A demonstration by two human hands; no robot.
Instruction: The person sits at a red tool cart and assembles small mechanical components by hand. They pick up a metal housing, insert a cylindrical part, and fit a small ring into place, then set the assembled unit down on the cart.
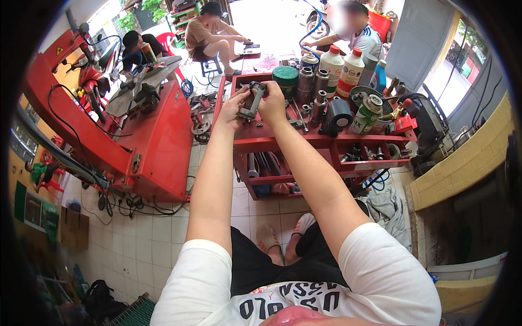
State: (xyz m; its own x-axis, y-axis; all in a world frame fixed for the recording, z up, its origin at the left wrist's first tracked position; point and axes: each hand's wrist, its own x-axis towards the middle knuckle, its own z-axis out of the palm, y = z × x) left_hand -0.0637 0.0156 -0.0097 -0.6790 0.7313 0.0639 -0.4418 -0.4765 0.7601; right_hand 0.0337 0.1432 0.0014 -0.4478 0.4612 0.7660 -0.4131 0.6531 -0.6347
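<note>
Both arms reach out over the red tool cart (321, 142). Between my hands is a dark grey metal frame-like part (250, 108), with parallel bars joining its two ends; its exact kind I cannot make out. My left hand (234, 110) grips it from the left side, fingers closed around its edge. My right hand (273, 102) holds its upper right end, thumb and fingers pressed on it. The part is tilted and held just above the cart's near left top. Right of my right hand stand a green tub (285, 79) and several metal cylinders (305, 82).
White bottles with red caps (350, 70), a green spray can (367, 114) and a dark cylinder (338, 116) crowd the cart's right side. A red machine (163, 146) stands at left, with cables (141, 206) on the floor. Other people (212, 38) sit or work beyond the cart.
</note>
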